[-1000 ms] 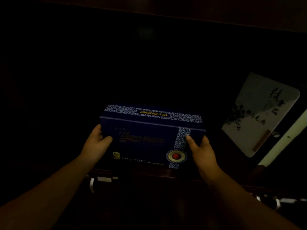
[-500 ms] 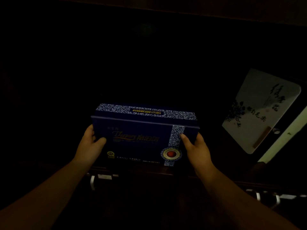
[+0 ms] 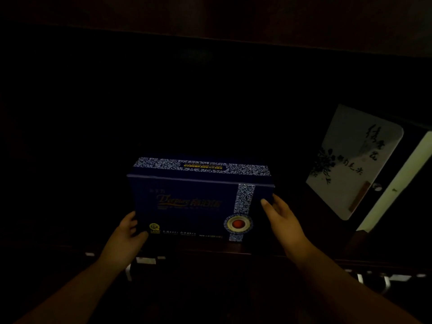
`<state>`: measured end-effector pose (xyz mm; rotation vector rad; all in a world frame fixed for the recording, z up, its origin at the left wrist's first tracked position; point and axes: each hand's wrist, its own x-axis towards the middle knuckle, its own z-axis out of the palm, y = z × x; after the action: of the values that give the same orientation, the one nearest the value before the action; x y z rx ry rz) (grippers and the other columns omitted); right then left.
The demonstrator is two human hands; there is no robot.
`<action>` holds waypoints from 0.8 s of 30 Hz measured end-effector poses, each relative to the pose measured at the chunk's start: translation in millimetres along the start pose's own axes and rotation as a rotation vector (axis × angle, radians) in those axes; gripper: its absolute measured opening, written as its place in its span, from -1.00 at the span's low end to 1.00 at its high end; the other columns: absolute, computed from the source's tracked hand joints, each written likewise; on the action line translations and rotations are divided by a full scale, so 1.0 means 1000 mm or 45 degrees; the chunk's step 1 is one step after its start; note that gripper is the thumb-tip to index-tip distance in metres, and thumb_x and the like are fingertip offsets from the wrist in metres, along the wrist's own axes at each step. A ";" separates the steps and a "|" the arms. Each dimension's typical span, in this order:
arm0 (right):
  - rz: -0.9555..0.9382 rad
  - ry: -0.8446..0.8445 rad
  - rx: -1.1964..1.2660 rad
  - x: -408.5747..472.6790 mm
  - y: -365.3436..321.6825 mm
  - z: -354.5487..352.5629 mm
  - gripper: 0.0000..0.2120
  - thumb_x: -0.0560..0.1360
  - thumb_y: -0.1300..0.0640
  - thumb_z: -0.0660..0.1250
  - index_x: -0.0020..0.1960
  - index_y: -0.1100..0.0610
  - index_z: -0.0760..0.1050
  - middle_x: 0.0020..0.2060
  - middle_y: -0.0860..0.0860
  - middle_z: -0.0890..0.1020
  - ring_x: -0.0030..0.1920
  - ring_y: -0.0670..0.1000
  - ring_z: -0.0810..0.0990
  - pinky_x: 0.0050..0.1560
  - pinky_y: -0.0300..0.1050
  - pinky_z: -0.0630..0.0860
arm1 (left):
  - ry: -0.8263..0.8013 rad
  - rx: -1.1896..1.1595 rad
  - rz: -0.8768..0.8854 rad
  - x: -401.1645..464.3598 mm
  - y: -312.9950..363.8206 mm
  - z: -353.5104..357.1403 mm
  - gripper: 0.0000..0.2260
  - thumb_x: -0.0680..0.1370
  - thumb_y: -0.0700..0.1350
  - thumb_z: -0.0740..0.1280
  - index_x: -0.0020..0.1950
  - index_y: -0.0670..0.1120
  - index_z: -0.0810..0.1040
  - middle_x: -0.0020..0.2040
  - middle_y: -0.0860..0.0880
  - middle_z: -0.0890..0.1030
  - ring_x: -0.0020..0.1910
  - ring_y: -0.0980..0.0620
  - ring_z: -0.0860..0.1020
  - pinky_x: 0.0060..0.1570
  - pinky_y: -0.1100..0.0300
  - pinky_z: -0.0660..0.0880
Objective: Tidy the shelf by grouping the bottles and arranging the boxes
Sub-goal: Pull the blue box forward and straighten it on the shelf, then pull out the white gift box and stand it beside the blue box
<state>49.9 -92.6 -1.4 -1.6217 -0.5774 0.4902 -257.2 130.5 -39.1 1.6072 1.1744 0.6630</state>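
Dark wooden shelf [image 3: 210, 250], its interior largely unlit. A blue box [image 3: 198, 202] with a patterned band and a red emblem stands upright on the shelf's front edge, broad face toward the camera. A pale box [image 3: 350, 164] with ink calligraphy leans tilted, well apart to the right. The left hand [image 3: 127, 232] curls round the blue box's lower left corner, thumb on the front face. The right hand [image 3: 280, 213] has its grip loosely open, fingertips [image 3: 265, 202] just touching the box's right edge.
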 end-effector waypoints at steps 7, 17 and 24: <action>0.069 0.216 -0.114 0.016 0.010 -0.111 -0.44 0.63 -0.10 0.31 0.58 0.01 0.30 0.48 0.06 0.49 0.41 0.14 0.50 0.34 0.03 0.45 | -0.154 0.357 0.090 -0.045 -0.006 0.050 -0.73 0.50 -0.23 0.42 0.09 0.11 0.60 0.05 0.05 0.69 0.09 0.03 0.65 0.20 0.02 0.50; -0.044 0.776 -0.158 0.070 0.016 -0.276 -0.33 0.56 -0.09 0.41 0.56 0.10 0.27 0.46 0.16 0.46 0.38 0.23 0.52 0.12 0.01 0.50 | -0.706 0.151 0.488 -0.091 0.119 0.243 -0.67 0.55 -0.24 0.41 0.21 0.13 0.62 0.16 0.26 0.66 0.21 0.25 0.59 0.16 0.30 0.52; -0.181 0.638 -0.156 0.096 0.017 -0.321 0.05 0.30 -0.28 0.56 0.62 -0.06 0.11 0.43 -0.09 0.40 0.39 0.00 0.40 0.32 -0.01 0.42 | -0.762 0.078 0.512 -0.102 0.173 0.337 -0.71 0.57 -0.21 0.39 0.22 0.12 0.60 0.18 0.11 0.64 0.21 0.27 0.56 0.17 0.31 0.52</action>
<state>324.9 -283.5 23.5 -1.7235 -0.3435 -0.0643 54.0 -102.2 14.3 1.9342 0.4419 0.3466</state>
